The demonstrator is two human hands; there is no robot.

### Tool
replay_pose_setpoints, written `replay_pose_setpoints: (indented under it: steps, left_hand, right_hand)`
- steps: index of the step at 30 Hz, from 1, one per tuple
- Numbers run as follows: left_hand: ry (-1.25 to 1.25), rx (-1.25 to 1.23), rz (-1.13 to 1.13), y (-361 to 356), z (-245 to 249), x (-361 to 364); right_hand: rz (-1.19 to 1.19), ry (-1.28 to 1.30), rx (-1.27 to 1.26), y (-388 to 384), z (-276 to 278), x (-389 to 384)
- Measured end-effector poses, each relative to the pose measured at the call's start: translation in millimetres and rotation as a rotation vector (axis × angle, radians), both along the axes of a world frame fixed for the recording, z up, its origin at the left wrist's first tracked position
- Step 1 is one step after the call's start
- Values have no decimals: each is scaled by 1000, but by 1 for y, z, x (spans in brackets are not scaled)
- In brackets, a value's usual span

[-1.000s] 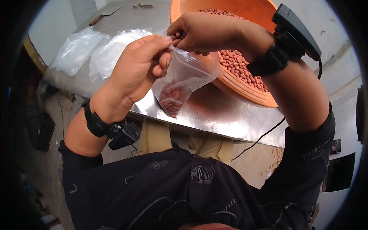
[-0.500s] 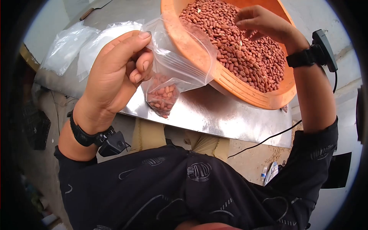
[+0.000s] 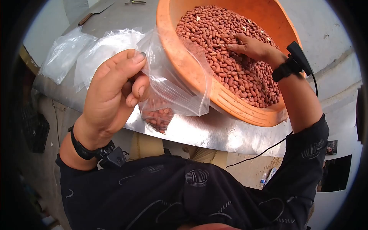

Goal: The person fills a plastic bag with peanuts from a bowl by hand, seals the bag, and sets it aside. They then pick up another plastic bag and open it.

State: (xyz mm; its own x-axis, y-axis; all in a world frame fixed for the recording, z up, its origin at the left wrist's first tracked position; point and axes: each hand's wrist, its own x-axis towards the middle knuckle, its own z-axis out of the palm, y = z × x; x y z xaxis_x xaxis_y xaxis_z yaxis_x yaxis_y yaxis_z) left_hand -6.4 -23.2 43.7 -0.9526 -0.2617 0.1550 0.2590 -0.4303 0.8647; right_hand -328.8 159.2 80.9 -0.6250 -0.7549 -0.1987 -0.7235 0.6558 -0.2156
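My left hand (image 3: 119, 80) pinches the upper edge of a clear zip-lock bag (image 3: 172, 88) between thumb and fingers. The bag hangs with its mouth spread towards the orange basin (image 3: 226, 103), and some red-skinned peanuts (image 3: 158, 117) lie in its bottom corner. Inside the basin, my right hand (image 3: 253, 48) rests on the heap of peanuts (image 3: 230, 69), thumb and forefinger apart. Its other fingers are partly hidden among the nuts.
Stacks of clear plastic bags (image 3: 65, 57) lie on the metal table (image 3: 115, 23) at the left. A wooden-handled knife (image 3: 90, 17) is further back. A black cable (image 3: 260, 153) runs past the table's near edge, and a small bottle (image 3: 263, 179) is on the floor.
My right hand has come down from above the basin onto the peanuts. My left hand and the bag sit slightly lower and further left in view, still held together.
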Motion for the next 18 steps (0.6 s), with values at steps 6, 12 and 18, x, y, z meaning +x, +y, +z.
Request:
replay_pose_setpoints:
  steps: [6,12,18]
  left_hand:
    - [-20,-6,-13,3,2,-5]
    - [2,5,-24,4,3,-3]
    - [28,6,-9,3,2,-1]
  right_hand:
    - [319,226,20,-23,-9,44]
    - [284,182,-135,-28,-13,60]
    - [251,39,-293,-32,27,73]
